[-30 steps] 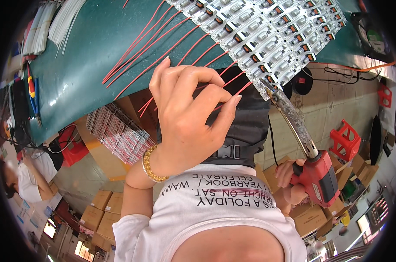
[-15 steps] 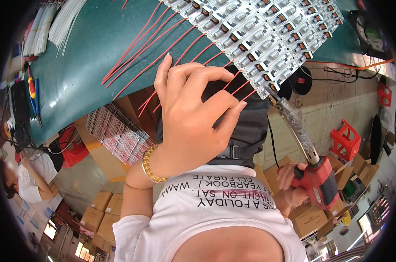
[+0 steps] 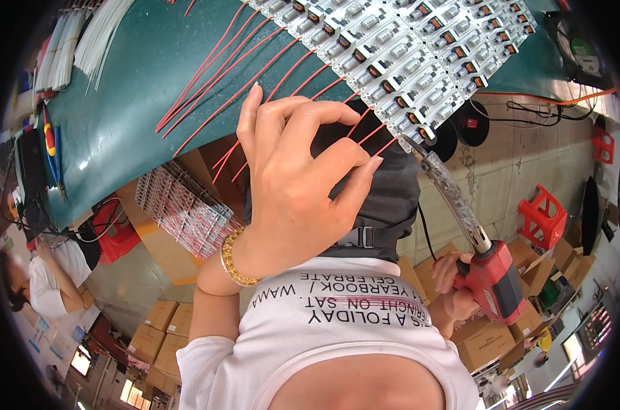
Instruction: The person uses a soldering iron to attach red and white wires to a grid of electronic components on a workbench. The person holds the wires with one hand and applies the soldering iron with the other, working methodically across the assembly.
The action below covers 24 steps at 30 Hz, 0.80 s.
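A panel of joined white circuit boards, set with rows of small grey and black-orange parts, reaches past the table's near edge. Red wires run from its left edge. My left hand is closed at thumb and index around the red wire at the panel's nearest corner; other wires pass under its bent fingers. Gripped in my right hand is a red-and-black soldering gun. Its thin tip is at that same corner, beside the wire's end; whether it touches cannot be made out.
The green table holds white strips and a screwdriver at left. Wired boards lie in a carton below its edge. Red stools and cartons stand on the floor. Another person sits at far left.
The panel and its wires have shifted slightly left, my left hand with them. The soldering gun has moved a little left too, its tip now at the panel's corner edge.
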Available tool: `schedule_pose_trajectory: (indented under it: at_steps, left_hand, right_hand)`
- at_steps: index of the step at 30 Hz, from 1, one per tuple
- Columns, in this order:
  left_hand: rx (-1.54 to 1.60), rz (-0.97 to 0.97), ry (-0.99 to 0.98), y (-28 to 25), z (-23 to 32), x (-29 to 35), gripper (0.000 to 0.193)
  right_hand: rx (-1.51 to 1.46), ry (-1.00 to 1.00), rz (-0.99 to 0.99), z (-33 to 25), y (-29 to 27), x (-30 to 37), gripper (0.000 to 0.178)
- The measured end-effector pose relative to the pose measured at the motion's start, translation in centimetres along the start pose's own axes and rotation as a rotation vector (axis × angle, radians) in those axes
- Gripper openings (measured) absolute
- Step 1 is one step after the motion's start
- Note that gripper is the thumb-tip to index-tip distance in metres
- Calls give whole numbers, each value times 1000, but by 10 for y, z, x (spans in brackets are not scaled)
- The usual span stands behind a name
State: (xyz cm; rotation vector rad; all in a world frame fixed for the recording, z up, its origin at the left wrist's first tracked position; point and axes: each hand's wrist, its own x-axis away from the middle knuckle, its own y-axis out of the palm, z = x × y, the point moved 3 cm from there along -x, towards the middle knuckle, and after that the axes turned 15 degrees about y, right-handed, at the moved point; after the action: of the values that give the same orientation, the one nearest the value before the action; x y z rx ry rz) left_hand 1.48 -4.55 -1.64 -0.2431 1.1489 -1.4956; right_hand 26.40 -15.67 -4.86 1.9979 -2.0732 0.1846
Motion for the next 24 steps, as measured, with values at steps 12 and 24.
schedule_pose_trajectory:
  at_steps: [12, 24]
  left_hand:
    - [-3, -5, -1, 2, 0, -1, 11]
    - [-288, 59, 104, -55, -31, -29, 15]
  right_hand:
    - [64, 9, -100, -9, 6, -8, 70]
    - [-158, -212, 240, -26, -50, -40, 48]
